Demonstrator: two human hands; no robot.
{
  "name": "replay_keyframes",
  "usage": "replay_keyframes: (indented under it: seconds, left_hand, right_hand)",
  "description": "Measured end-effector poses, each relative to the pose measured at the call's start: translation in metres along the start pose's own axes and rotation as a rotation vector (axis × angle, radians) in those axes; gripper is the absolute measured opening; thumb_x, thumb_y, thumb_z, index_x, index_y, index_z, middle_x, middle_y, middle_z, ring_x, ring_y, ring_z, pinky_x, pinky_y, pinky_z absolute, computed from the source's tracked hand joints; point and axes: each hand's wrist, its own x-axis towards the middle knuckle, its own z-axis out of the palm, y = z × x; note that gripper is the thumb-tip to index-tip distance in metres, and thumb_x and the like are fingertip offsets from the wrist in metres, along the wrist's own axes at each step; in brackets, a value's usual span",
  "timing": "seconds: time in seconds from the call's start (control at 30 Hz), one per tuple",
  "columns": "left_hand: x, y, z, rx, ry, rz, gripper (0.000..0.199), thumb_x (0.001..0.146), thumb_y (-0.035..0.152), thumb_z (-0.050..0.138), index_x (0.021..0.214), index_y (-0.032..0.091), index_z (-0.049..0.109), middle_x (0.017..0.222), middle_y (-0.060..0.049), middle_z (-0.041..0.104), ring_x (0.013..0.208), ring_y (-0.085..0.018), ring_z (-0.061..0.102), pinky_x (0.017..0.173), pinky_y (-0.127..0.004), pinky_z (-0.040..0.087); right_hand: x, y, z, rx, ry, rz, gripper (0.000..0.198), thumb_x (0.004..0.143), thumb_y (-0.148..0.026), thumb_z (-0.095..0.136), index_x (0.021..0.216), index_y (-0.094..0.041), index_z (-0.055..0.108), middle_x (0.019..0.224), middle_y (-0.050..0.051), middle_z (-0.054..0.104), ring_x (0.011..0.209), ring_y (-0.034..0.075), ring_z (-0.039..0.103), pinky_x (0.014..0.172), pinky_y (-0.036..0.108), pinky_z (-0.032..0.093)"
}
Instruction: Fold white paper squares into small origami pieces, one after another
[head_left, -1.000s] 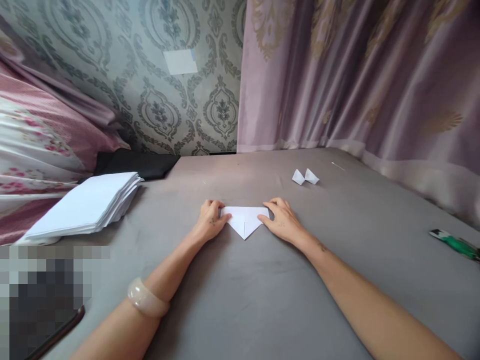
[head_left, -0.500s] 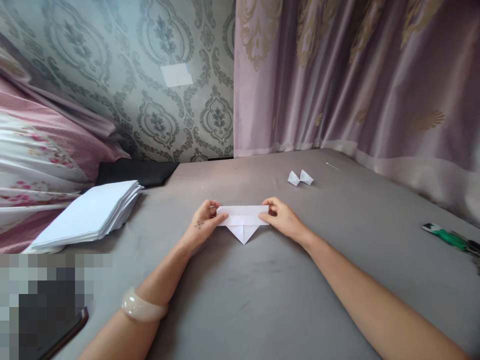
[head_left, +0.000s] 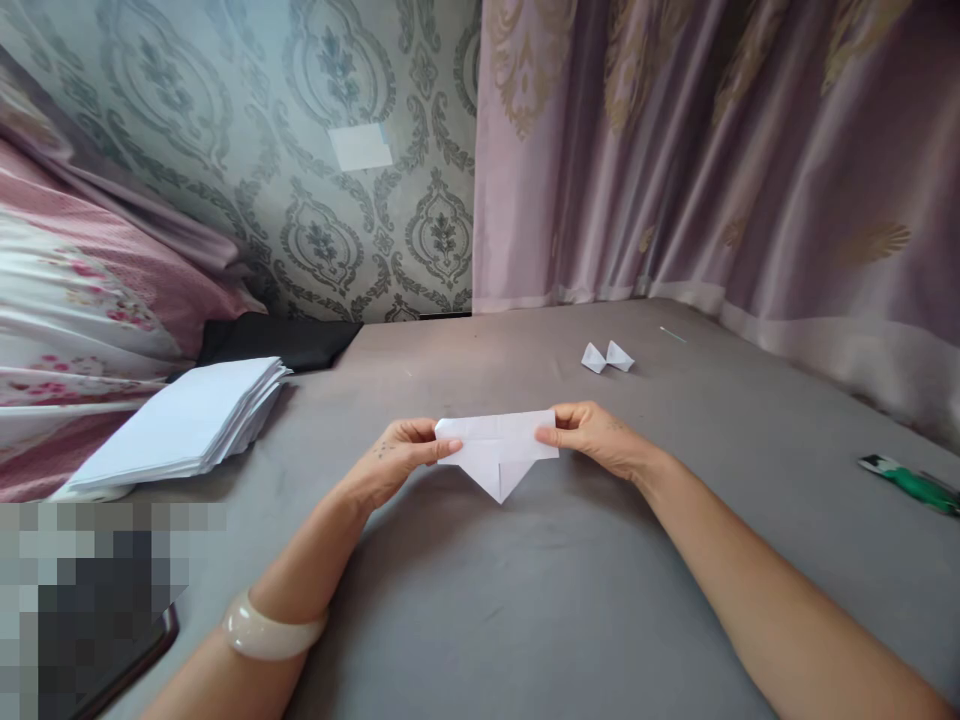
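Note:
A folded sheet of white paper (head_left: pixel 499 450) is stretched between my two hands over the grey surface, with a flat band along the top and a triangular point facing me. My left hand (head_left: pixel 401 455) pinches its left end, thumb on the front and fingers behind. At the right end my right hand (head_left: pixel 592 435) grips it in the same way. A pale bangle (head_left: pixel 274 632) circles my left forearm. Farther off to the right stands a small folded white paper piece (head_left: pixel 607 358) with two peaks.
A thick stack of white paper (head_left: pixel 180 420) lies on the left, by a black folded item (head_left: pixel 281 342). At the right edge is a green-handled tool (head_left: pixel 911 485). A dark phone-like object (head_left: pixel 142 665) sits at lower left. Curtains (head_left: pixel 675 160) and a patterned wall (head_left: pixel 247 120) border the surface.
Both hands have moved slightly apart and toward me, with the folded paper between them. The paper looks larger, and its upper band is less sharply layered than before.

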Motion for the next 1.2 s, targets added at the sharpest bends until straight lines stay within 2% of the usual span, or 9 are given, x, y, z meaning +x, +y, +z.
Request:
replay_keyframes:
  seconds: [0.1,0.17,0.3,0.43,0.57,0.7,0.93,1.1,1.2]
  left_hand:
    - [-0.004,0.008,0.001,0.109,0.063,0.167,0.019,0.074,0.035,0.070,0.077,0.017,0.068,0.077,-0.003,0.065,0.074,-0.015,0.057,0.071,-0.029,0.046]
    - [-0.007,0.012,0.002,0.285,0.126,0.335,0.018,0.077,0.035,0.067,0.074,0.017,0.067,0.079,-0.003,0.063,0.071,-0.014,0.055,0.066,-0.028,0.045]
    - [-0.011,0.013,-0.001,0.763,0.256,0.676,0.014,0.084,0.030,0.058,0.081,0.020,0.067,0.083,-0.006,0.064,0.075,-0.016,0.054,0.070,-0.030,0.045]
    - [-0.008,0.003,-0.006,1.178,0.183,0.793,0.021,0.091,0.024,0.044,0.088,0.018,0.064,0.088,-0.009,0.064,0.080,-0.018,0.053,0.074,-0.033,0.044]
    - [-0.002,-0.007,-0.005,1.413,0.052,0.724,0.031,0.093,0.021,0.033,0.083,0.016,0.062,0.086,-0.010,0.062,0.080,-0.020,0.051,0.073,-0.033,0.043]
    - [0.000,-0.013,-0.002,1.401,-0.064,0.624,0.033,0.094,0.021,0.030,0.083,0.015,0.061,0.086,-0.010,0.061,0.083,-0.021,0.051,0.072,-0.032,0.044]
    - [0.000,-0.020,-0.006,1.043,-0.009,0.375,0.027,0.091,0.030,0.041,0.086,0.020,0.065,0.092,-0.007,0.062,0.090,-0.020,0.055,0.077,-0.030,0.045]
    - [0.008,-0.031,-0.012,0.798,0.169,0.141,0.033,0.080,0.048,0.055,0.078,0.018,0.067,0.089,-0.006,0.060,0.075,-0.018,0.056,0.068,-0.030,0.045]
    - [0.011,-0.036,-0.015,0.728,0.193,0.051,0.040,0.074,0.055,0.057,0.072,0.016,0.065,0.086,-0.005,0.058,0.070,-0.016,0.055,0.062,-0.028,0.043]
  right_hand:
    - [-0.006,-0.011,-0.001,-0.140,-0.025,-0.055,0.031,0.067,-0.043,0.072,0.083,-0.017,0.071,0.081,0.002,0.069,0.079,0.016,0.061,0.077,0.030,0.045]
    - [-0.009,-0.016,0.000,-0.301,0.040,-0.139,0.025,0.070,-0.042,0.070,0.074,-0.017,0.069,0.075,0.001,0.065,0.071,0.014,0.058,0.070,0.028,0.044]
    - [-0.012,-0.017,0.008,-0.730,0.240,-0.466,0.017,0.084,-0.032,0.057,0.078,-0.020,0.068,0.082,0.004,0.063,0.076,0.016,0.054,0.073,0.030,0.042]
    - [-0.007,-0.003,0.018,-1.239,0.272,-0.633,0.030,0.090,-0.014,0.039,0.084,-0.020,0.067,0.090,0.008,0.064,0.085,0.019,0.052,0.081,0.035,0.036]
    - [0.002,0.016,0.024,-1.427,0.168,-0.659,0.034,0.088,-0.006,0.036,0.079,-0.018,0.066,0.087,0.008,0.062,0.081,0.018,0.049,0.076,0.033,0.035]
    - [0.004,0.025,0.022,-1.319,0.105,-0.543,0.026,0.089,-0.010,0.042,0.083,-0.019,0.066,0.087,0.006,0.062,0.081,0.017,0.049,0.073,0.030,0.036]
    - [0.004,0.021,0.016,-0.871,0.180,-0.178,0.022,0.084,-0.035,0.054,0.074,-0.024,0.069,0.088,0.000,0.061,0.074,0.013,0.055,0.068,0.025,0.040]
    - [0.008,0.022,0.012,-0.746,0.264,-0.012,0.027,0.078,-0.042,0.056,0.064,-0.020,0.066,0.088,0.002,0.061,0.068,0.013,0.054,0.064,0.026,0.041]
    - [0.010,0.019,0.012,-0.721,0.275,0.048,0.029,0.077,-0.041,0.056,0.060,-0.018,0.064,0.092,0.004,0.061,0.070,0.014,0.056,0.067,0.027,0.041]
